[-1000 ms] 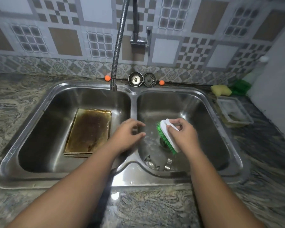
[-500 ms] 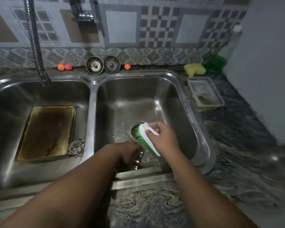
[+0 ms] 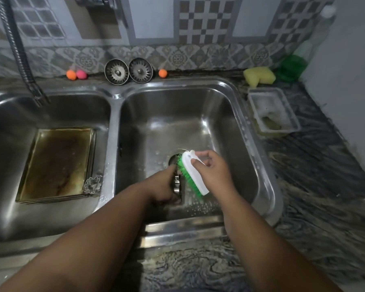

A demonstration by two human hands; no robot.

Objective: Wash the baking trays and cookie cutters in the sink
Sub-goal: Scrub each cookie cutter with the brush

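A stack of stained brown baking trays (image 3: pixel 57 163) lies in the left basin of the steel double sink (image 3: pixel 114 127). A flower-shaped metal cookie cutter (image 3: pixel 92 185) rests on the stack's near right corner. In the right basin, near the drain, my left hand (image 3: pixel 162 187) grips a metal cookie cutter (image 3: pixel 176 185), mostly hidden by my fingers. My right hand (image 3: pixel 212 172) holds a white scrubbing brush (image 3: pixel 193 172) with green bristles, which touch the held cutter.
Two sink strainers (image 3: pixel 128 71) lean against the tiled wall behind the divider, with small orange and pink balls (image 3: pixel 76 74) beside them. A yellow sponge (image 3: pixel 259 75), a green bottle (image 3: pixel 292 67) and a soapy plastic tub (image 3: pixel 272 110) sit on the right counter. The faucet hose (image 3: pixel 19 51) hangs over the left basin.
My left hand has gone down into the right basin and taken hold of a cutter. The brush has come down against it. A flower-shaped cutter now lies on the tray stack.
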